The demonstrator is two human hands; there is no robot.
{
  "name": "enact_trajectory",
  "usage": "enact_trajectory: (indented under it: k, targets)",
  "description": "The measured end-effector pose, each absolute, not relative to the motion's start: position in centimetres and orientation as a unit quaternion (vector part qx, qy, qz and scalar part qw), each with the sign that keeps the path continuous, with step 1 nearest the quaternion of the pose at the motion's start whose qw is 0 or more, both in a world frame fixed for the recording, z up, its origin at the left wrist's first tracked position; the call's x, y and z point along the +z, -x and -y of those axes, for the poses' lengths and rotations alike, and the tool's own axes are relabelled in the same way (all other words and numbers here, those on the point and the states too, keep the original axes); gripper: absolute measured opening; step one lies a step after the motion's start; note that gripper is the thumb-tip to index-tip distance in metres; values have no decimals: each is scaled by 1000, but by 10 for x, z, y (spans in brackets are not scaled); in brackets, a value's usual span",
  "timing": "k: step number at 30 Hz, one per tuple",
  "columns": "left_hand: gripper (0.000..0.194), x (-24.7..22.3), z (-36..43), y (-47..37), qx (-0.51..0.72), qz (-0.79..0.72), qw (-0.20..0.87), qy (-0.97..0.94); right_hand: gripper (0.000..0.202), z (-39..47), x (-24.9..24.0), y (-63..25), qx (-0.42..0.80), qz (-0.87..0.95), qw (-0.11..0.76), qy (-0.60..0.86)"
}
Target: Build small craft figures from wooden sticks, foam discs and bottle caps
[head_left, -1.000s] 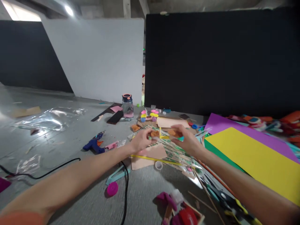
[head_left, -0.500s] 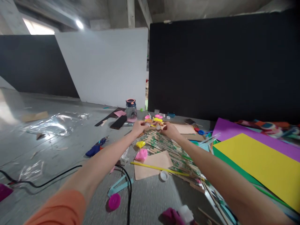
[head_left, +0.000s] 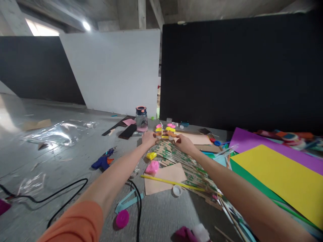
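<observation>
Both my hands reach far forward to a small clay figure (head_left: 165, 131) with pink, yellow and orange pieces. My left hand (head_left: 148, 138) has its fingers closed on the figure's left side. My right hand (head_left: 184, 143) pinches the orange part on its right side. Just below my hands lie thin wooden sticks (head_left: 174, 154) with green patches. A yellow clay lump (head_left: 151, 155) and a pink clay lump (head_left: 152, 166) lie nearer to me, left of the sticks. My fingertips are small and partly hidden.
A bottle (head_left: 141, 119) stands behind a black phone (head_left: 127, 131). A blue glue gun (head_left: 103, 160) lies left, with black cable (head_left: 139, 208) nearby. Yellow paper (head_left: 280, 181) and purple paper (head_left: 252, 143) are at right. A yellow strip (head_left: 171, 182) crosses a tan sheet (head_left: 164, 190).
My left hand has shifted slightly left and down, and my right hand slightly down. More of the figure's centre shows between them. More of the glue gun and cable is visible beside my left forearm.
</observation>
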State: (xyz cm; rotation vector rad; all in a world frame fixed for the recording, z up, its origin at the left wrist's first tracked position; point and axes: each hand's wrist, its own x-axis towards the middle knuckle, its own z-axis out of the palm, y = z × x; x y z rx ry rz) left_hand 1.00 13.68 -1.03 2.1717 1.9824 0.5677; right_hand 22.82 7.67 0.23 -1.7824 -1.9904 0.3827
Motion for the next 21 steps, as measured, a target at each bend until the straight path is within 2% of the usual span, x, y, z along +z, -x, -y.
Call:
enact_trajectory:
  k: [13, 21]
  targets:
    - [34, -7, -134, -2, 215, -662, 54, -716, 30, -62, 12, -253, 130, 722, 238, 637]
    - [30, 11, -122, 5, 330, -643, 36, -690, 27, -3, 56, -285, 117, 734, 312, 592]
